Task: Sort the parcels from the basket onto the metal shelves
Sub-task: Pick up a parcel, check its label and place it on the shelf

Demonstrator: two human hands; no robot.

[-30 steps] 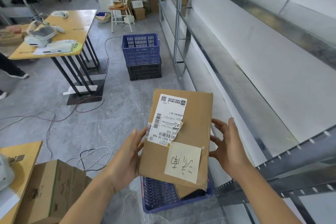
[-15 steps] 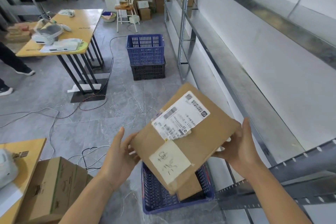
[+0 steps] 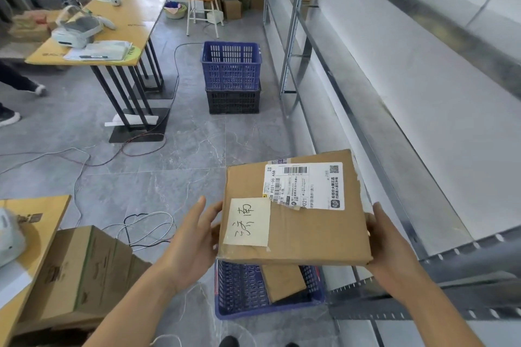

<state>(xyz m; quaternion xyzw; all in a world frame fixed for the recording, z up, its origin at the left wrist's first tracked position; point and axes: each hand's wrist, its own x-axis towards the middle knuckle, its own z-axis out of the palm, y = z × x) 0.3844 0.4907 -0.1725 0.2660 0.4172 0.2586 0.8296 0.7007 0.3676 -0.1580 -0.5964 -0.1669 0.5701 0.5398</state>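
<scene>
Parcel up, shelf on your right

You hold the parcel (image 3: 293,211) flat at lower centre, above the basket (image 3: 239,290), where another box (image 3: 282,282) waits. Your left hand (image 3: 191,242) presses its left edge with fingers spread; your right hand (image 3: 386,239) cups the right corner, fingers hidden underneath. Keep it level, labels up, and slide it onto the shelf (image 3: 394,149) at right.

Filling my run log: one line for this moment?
parcel held flat | left hand, right hand gripping | above basket | unshelved
</scene>
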